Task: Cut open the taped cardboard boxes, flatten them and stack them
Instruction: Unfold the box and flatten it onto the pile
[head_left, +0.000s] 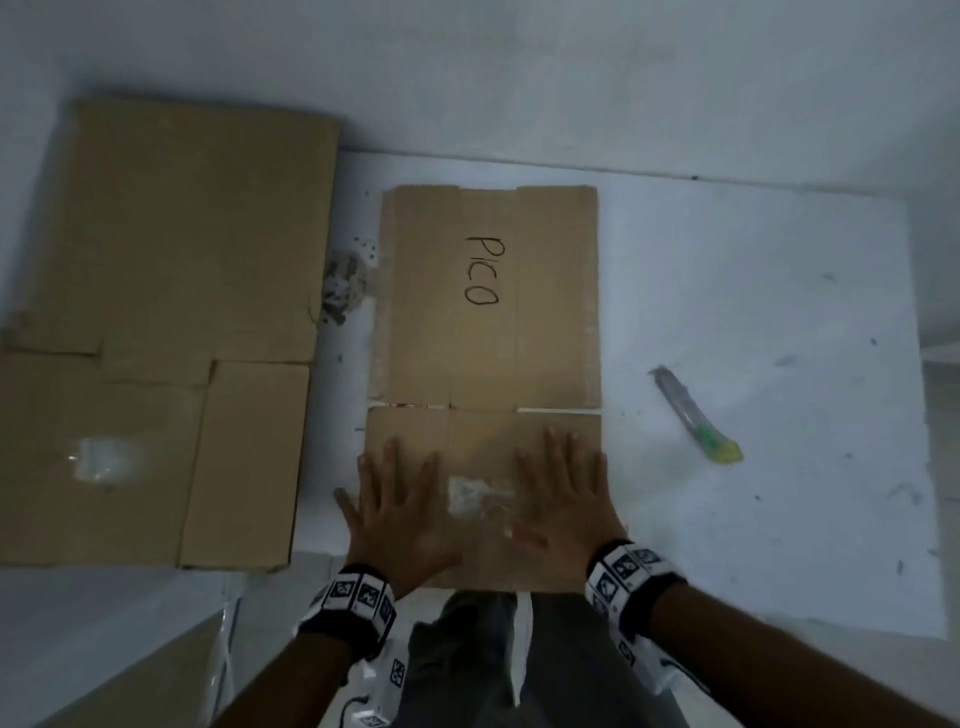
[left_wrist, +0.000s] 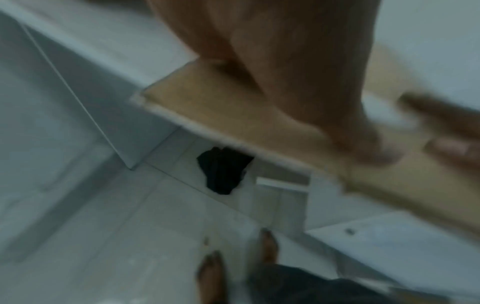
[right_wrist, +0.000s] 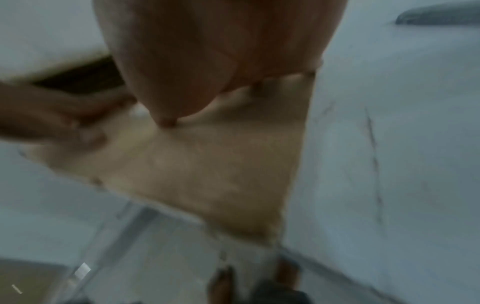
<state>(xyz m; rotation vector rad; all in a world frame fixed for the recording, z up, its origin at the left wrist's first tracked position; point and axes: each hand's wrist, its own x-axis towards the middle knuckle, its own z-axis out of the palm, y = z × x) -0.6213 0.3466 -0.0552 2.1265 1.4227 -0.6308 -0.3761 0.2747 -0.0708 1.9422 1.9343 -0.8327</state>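
A flattened cardboard box marked "PICO" lies on the white table, its near end hanging over the table's front edge. My left hand and right hand both press flat on its near flaps, fingers spread and straight, with a patch of clear tape between them. In the wrist views my left hand and right hand rest palm down on the cardboard. A second, larger flattened box lies to the left.
A box cutter with a green end lies on the table right of the box. Dark scuff marks sit between the two cardboards. A wall rises behind the table. My bare feet stand on the tiled floor below.
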